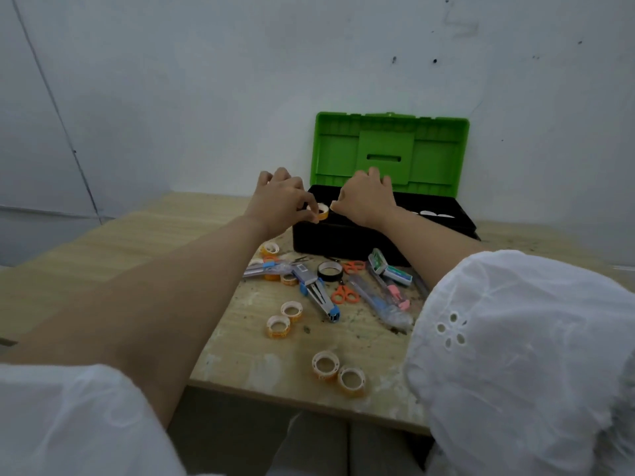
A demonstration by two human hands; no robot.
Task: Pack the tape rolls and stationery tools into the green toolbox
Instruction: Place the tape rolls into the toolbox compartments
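1. Toolbox: the green toolbox (390,152) stands at the far side of the wooden table (137,242), close to the wall. Its green lid is raised upright and its black base is open. Pale round shapes lie inside the base at the right; what they are cannot be told.

2. Left hand: the left hand (278,201) pinches a small tape roll (321,211) between thumb and forefinger. The roll is held above the front left corner of the black base.

3. Right hand: the right hand (366,201) hovers over the base with its fingers curled downward. Its thumb and forefinger tips lie just beside the held roll. Whether they grasp the roll cannot be told.

4. Items on the table, in front of the toolbox:
- a black tape roll (330,269), with orange scissors (344,294) just in front of it
- a second pair of orange scissors (354,266), just right of the black roll
- a blue and silver stapler (318,293)
- a ruler in a clear sleeve (378,300)
- a green and white box (390,269) near the base

5. Loose small rolls: one pair (285,317) lies left of the stapler. Another pair (338,372) lies touching near the front edge of the table
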